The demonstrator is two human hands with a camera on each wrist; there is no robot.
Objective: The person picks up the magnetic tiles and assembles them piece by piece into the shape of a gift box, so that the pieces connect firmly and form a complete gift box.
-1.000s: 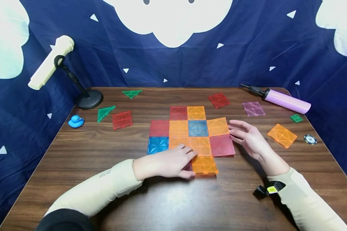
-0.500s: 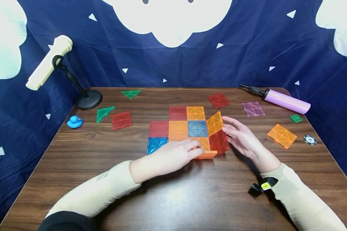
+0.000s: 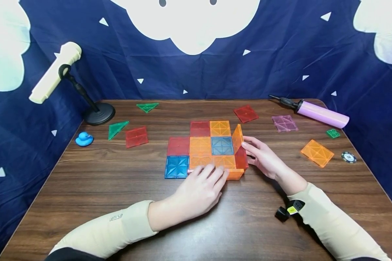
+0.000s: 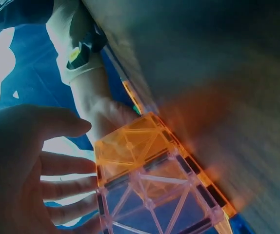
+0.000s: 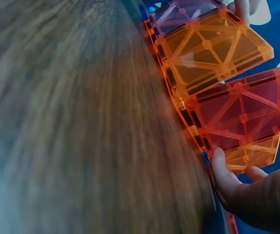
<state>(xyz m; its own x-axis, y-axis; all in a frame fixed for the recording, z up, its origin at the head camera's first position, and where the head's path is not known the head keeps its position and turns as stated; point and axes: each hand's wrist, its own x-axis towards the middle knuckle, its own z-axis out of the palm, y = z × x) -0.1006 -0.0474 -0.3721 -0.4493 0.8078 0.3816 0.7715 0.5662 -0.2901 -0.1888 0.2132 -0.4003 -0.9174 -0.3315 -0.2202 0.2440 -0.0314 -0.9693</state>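
Translucent magnetic tiles are joined into a patchwork whose flat part includes a smoky blue tile (image 3: 222, 145) and a bright blue tile (image 3: 176, 166). Along the front edge, an orange tile (image 3: 236, 174) and a purple tile (image 4: 171, 197) stand raised. My left hand (image 3: 199, 186) rests its fingertips at their top edges, thumb held apart. On the right side, another orange tile (image 3: 237, 139) and a red tile (image 5: 242, 109) are tilted up. My right hand (image 3: 264, 156) touches them from outside with fingers and thumb, its lower fingers partly hidden.
Loose tiles lie around: red tiles (image 3: 137, 136) left and back, green triangles (image 3: 118, 129), a purple square (image 3: 284, 123) and an orange square (image 3: 317, 153). A microphone-like stand (image 3: 99, 113), rubber duck (image 3: 84, 139), hand pump (image 3: 323, 114), green brick (image 3: 333, 133) and poker chip (image 3: 348, 157) stand near the edges.
The front orange tile and the right-side orange and red tiles have swung up from the table. My right hand moved left with them; my left hand shifted onto the raised front tiles.
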